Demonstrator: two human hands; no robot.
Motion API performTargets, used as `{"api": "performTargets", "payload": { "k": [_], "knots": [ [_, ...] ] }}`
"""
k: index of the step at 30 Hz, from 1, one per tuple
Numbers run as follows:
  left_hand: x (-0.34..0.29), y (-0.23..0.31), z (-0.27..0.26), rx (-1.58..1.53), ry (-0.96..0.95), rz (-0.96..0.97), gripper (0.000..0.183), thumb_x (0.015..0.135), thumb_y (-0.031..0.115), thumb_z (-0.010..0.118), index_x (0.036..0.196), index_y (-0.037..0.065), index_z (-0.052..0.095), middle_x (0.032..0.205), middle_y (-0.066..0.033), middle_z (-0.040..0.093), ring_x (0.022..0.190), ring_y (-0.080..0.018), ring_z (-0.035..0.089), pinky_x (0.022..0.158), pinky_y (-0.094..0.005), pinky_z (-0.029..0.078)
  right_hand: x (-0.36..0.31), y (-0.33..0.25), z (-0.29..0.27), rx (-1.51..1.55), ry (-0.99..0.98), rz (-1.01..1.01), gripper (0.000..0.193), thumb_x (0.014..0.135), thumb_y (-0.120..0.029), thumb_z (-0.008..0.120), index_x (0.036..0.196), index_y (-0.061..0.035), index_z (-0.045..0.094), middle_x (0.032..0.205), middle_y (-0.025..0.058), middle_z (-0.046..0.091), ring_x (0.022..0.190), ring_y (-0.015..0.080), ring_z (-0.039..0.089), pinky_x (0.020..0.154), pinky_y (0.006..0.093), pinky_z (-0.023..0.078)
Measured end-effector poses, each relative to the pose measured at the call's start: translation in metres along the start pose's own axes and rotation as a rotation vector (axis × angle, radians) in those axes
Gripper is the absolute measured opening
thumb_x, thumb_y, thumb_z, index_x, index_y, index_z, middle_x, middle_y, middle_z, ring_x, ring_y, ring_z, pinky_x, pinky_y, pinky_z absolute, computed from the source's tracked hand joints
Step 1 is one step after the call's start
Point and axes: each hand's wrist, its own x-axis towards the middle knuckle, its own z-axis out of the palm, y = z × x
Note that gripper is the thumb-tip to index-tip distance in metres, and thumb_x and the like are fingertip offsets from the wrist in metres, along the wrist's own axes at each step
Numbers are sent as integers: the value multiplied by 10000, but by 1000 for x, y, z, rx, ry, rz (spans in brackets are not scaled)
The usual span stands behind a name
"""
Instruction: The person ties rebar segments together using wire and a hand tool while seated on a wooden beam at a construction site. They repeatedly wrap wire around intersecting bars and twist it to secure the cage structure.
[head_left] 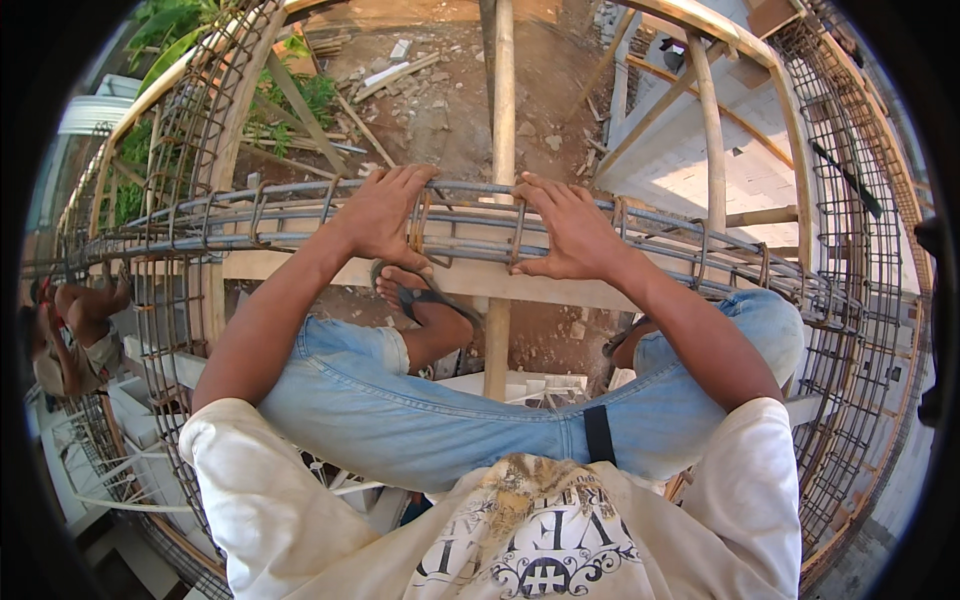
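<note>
A long steel rebar cage (470,187), its bars tied with square stirrups, runs across in front of me from left to right. My left hand (388,216) is closed over it left of the middle, fingers over the far bar and thumb on the near side. To the right, my right hand (572,230) grips the same cage in a similar way, next to a stirrup (519,232). The undersides of the fingers are hidden. A wooden board (590,292) lies beneath the cage, and my sandalled left foot (415,295) is close to it.
A wooden pole (503,100) rises past the cage. More rebar cages stand left (165,340) and right (850,200) along timber formwork. Far below lies earth ground (450,120) with scrap wood. Another person (85,325) sits at the far left. A pale block wall (690,150) stands right.
</note>
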Motion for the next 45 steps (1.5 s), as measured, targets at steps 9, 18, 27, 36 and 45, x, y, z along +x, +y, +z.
{"api": "performTargets", "payload": {
  "k": [9,18,27,36,45],
  "knots": [
    [-2,0,2,-12,20,15,1113,515,485,838,1405,-8,388,1393,-217,474,1313,-359,439,1065,-439,328,8,2,8,93,112,-99,969,636,-529,834,1339,11,442,1380,242,473,1285,416,454,1075,479,371],
    [1,0,4,-19,29,19,1112,514,482,829,1401,-20,383,1393,-231,467,1315,-367,435,1078,-456,321,22,-1,12,158,46,-71,952,639,-543,840,1305,8,441,1364,250,475,1285,440,456,1175,509,295],
    [-1,-5,12,30,46,38,1114,535,513,789,1400,-44,362,1393,-264,452,1336,-400,411,1127,-488,285,23,2,25,145,131,-132,953,636,-516,831,1312,31,441,1329,254,490,1261,454,443,1110,492,351],
    [-5,-15,13,-42,59,33,1104,557,540,767,1380,-75,364,1375,-296,435,1317,-453,396,1145,-509,283,23,1,24,123,138,-156,975,642,-503,822,1335,59,426,1355,259,457,1274,463,428,1137,494,324],
    [-5,-26,16,-60,70,70,1092,566,554,767,1375,-60,369,1329,-318,455,1292,-483,409,1177,-504,267,21,1,19,100,48,-147,991,672,-496,790,1372,80,390,1392,299,416,1339,468,379,1212,510,229]
  ]
}}
